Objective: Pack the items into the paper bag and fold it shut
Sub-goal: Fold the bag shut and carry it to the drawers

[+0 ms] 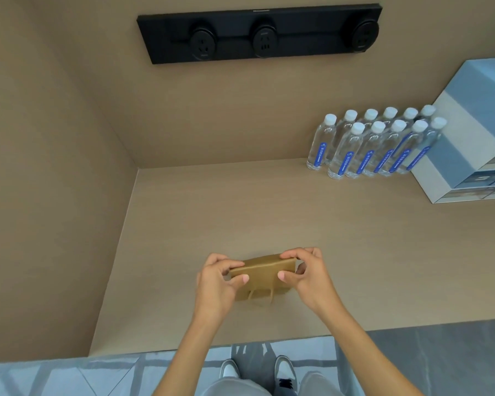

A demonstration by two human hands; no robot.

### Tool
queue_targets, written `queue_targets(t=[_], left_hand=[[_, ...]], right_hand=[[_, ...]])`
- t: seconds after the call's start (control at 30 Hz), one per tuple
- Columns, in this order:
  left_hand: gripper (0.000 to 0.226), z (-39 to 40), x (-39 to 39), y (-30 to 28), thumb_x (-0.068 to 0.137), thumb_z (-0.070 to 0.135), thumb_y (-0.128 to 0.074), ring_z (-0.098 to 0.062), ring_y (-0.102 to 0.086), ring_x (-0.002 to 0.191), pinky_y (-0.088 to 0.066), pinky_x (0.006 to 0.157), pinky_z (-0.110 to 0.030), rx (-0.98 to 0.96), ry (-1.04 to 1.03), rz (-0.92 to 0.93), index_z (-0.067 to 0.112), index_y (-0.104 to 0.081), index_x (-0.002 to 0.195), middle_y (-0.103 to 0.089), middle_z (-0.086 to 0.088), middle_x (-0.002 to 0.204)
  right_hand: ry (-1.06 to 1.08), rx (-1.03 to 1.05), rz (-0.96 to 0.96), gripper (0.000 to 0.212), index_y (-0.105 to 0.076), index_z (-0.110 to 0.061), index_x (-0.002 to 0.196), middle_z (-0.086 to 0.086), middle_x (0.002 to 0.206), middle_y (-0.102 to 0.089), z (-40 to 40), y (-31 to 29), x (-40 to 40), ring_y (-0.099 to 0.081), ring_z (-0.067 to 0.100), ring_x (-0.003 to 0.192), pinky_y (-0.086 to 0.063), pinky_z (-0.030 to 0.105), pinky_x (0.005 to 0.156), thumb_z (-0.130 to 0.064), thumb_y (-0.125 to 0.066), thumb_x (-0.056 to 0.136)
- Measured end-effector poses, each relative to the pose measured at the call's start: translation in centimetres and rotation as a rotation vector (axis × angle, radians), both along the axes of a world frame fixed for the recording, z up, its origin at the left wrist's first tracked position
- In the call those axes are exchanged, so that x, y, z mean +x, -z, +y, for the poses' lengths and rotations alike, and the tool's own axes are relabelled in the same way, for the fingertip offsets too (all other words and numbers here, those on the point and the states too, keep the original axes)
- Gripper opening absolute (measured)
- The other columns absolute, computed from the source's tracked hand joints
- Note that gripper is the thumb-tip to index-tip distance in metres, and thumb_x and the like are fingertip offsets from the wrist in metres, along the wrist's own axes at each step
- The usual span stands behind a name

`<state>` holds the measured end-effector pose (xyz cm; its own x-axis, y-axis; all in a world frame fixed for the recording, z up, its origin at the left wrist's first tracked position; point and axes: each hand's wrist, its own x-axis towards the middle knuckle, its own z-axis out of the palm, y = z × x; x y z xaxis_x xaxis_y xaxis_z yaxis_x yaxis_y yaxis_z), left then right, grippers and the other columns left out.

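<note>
A small brown paper bag stands on the tan counter near its front edge. Its top is folded over into a flat band, and a paper handle hangs down its near face. My left hand pinches the left end of the folded top, thumb in front and fingers behind. My right hand pinches the right end the same way. What is inside the bag is hidden.
Several clear water bottles with white caps and blue labels stand at the back right. A white and blue drawer unit sits beside them. A black socket strip is mounted on the back wall. A side wall closes the left.
</note>
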<state>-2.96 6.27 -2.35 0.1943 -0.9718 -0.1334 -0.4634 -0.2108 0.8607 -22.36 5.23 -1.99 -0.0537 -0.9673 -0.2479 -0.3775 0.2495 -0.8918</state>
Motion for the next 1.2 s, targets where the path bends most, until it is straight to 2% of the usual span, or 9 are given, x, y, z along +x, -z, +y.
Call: queue_targets(t=[0.13, 0.23, 0.33, 0.47, 0.53, 0.63, 0.8, 0.93, 1.2], left_hand=[[0.026, -1.0, 0.6, 0.9, 0.072, 0.005, -0.082, -0.009, -0.054, 0.099, -0.034, 0.083, -0.005, -0.041, 0.068, 0.026, 0.024, -0.074, 0.088, -0.066, 0.009, 0.104], [0.023, -1.4, 1.1, 1.3, 0.077, 0.005, -0.078, -0.001, -0.063, 0.093, -0.04, 0.076, 0.0, 0.034, 0.091, 0.125, 0.015, -0.074, 0.098, -0.073, 0.003, 0.099], [0.01, -1.6, 1.1, 1.6, 0.079, 0.004, -0.076, -0.004, -0.067, 0.076, -0.045, 0.067, -0.005, 0.052, 0.07, 0.184, 0.013, -0.077, 0.083, -0.075, 0.005, 0.082], [0.04, -1.5, 0.9, 1.6, 0.081, -0.001, -0.073, 0.009, -0.056, 0.054, -0.039, 0.056, -0.005, 0.018, 0.064, 0.191, 0.025, -0.062, 0.053, -0.065, 0.022, 0.053], [0.037, -1.7, 0.6, 1.5, 0.081, 0.0, -0.072, 0.008, -0.057, 0.054, -0.041, 0.057, -0.007, 0.007, 0.087, 0.203, 0.024, -0.064, 0.055, -0.067, 0.022, 0.054], [0.028, -2.2, -1.0, 0.6, 0.082, 0.002, -0.072, 0.008, -0.061, 0.059, -0.044, 0.062, -0.009, -0.018, 0.165, 0.238, 0.023, -0.07, 0.063, -0.072, 0.021, 0.062], [0.032, -2.1, -8.5, -1.8, 0.08, -0.001, -0.072, 0.01, -0.06, 0.058, -0.042, 0.059, -0.005, -0.042, 0.432, 0.291, 0.024, -0.07, 0.061, -0.071, 0.021, 0.061], [0.023, -0.6, -17.5, -3.0, 0.079, -0.001, -0.073, 0.005, -0.064, 0.062, -0.047, 0.062, -0.009, -0.005, 0.642, 0.332, 0.018, -0.075, 0.065, -0.076, 0.014, 0.067], [0.035, 7.0, -37.7, -4.4, 0.078, -0.003, -0.073, 0.003, -0.069, 0.067, -0.05, 0.063, -0.009, 0.006, 1.038, 0.379, 0.028, -0.077, 0.064, -0.078, 0.014, 0.073]], right_hand=[[0.002, -0.023, -0.086, 0.029, -0.071, -0.02, 0.096, 0.003, 0.113, -0.045, -1.0, 1.0, -0.1, -0.049, 0.015, 0.092, -0.048, 0.024, 0.077, 0.002, -0.077, 0.077], [-0.009, -0.021, -0.113, 0.022, -0.073, -0.007, 0.101, 0.001, 0.12, -0.052, -1.4, 2.2, -0.5, -0.055, 0.018, 0.1, -0.05, 0.03, 0.08, 0.002, -0.075, 0.08], [0.048, -0.036, -0.192, 0.015, -0.076, -0.004, 0.091, 0.006, 0.112, -0.063, -1.5, 3.0, -0.3, -0.062, 0.02, 0.094, -0.051, 0.022, 0.076, 0.006, -0.071, 0.081], [0.148, -0.054, -0.24, 0.015, -0.076, -0.004, 0.077, 0.008, 0.09, -0.071, -1.2, 3.1, 0.3, -0.066, 0.027, 0.087, -0.051, 0.029, 0.077, 0.01, -0.07, 0.08], [0.192, -0.081, -0.248, 0.011, -0.076, 0.0, 0.077, 0.011, 0.092, -0.07, -0.6, 2.8, 0.0, -0.065, 0.027, 0.089, -0.049, 0.034, 0.081, 0.009, -0.071, 0.079], [0.294, -0.115, -0.255, 0.009, -0.078, -0.001, 0.076, 0.01, 0.1, -0.069, 1.3, 1.8, -1.9, -0.063, 0.016, 0.097, -0.046, 0.031, 0.087, 0.005, -0.072, 0.079], [0.522, -0.227, -0.289, 0.022, -0.079, -0.014, 0.07, 0.008, 0.09, -0.071, 6.9, -1.0, -8.1, -0.066, 0.005, 0.082, -0.05, 0.013, 0.075, 0.005, -0.073, 0.078], [0.732, -0.322, -0.259, 0.023, -0.081, -0.014, 0.07, 0.002, 0.082, -0.071, 12.9, -2.8, -14.6, -0.066, 0.006, 0.075, -0.05, 0.012, 0.068, 0.006, -0.073, 0.078], [1.131, -0.432, -0.139, 0.023, -0.08, -0.014, 0.069, -0.002, 0.074, -0.068, 26.2, -5.2, -28.0, -0.062, -0.002, 0.066, -0.045, 0.006, 0.062, 0.007, -0.073, 0.077]])
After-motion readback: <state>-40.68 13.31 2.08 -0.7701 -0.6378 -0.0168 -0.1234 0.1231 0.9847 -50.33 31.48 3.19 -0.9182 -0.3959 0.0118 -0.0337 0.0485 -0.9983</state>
